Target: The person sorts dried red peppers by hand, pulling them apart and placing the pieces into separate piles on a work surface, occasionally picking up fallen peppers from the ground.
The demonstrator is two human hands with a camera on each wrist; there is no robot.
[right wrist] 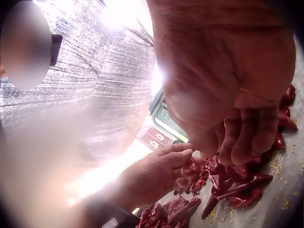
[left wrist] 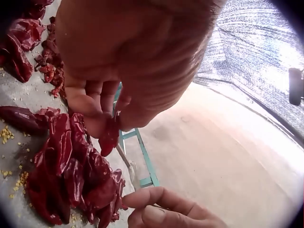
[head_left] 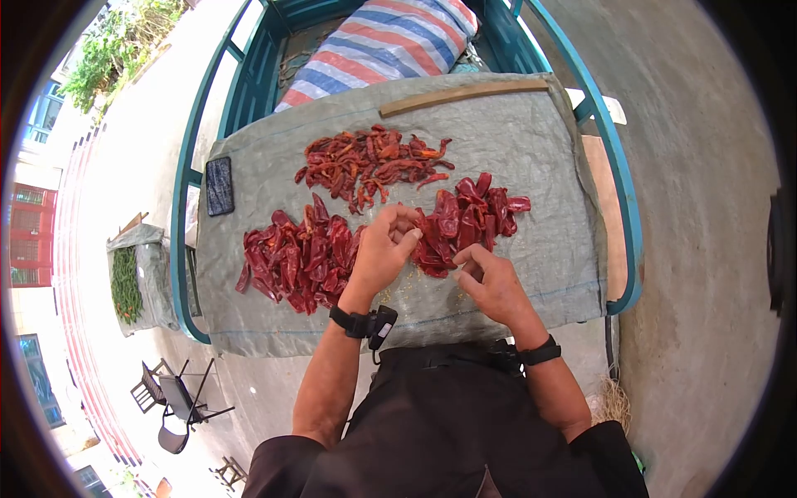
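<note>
In the head view the left hand (head_left: 383, 253) is between two piles of dried red peppers, the left pile (head_left: 292, 261) and the right pile (head_left: 471, 217). Its thumb and fingers pinch a small red pepper piece (left wrist: 109, 137), clear in the left wrist view. The right hand (head_left: 496, 289) hovers at the near edge of the right pile, fingers loosely bent, with nothing visible in them. Farther back lies a pile of thinner, torn pepper pieces (head_left: 365, 162). Yellow seeds (left wrist: 20, 183) are scattered on the grey sheet (head_left: 515, 149) beside the peppers.
A black phone (head_left: 219, 186) lies at the sheet's left edge and a wooden strip (head_left: 465, 95) along its back. Teal cart rails (head_left: 618, 178) flank the sheet. Behind is a striped bag (head_left: 378, 46). Green peppers (head_left: 125, 285) and chairs (head_left: 177, 398) stand to the left.
</note>
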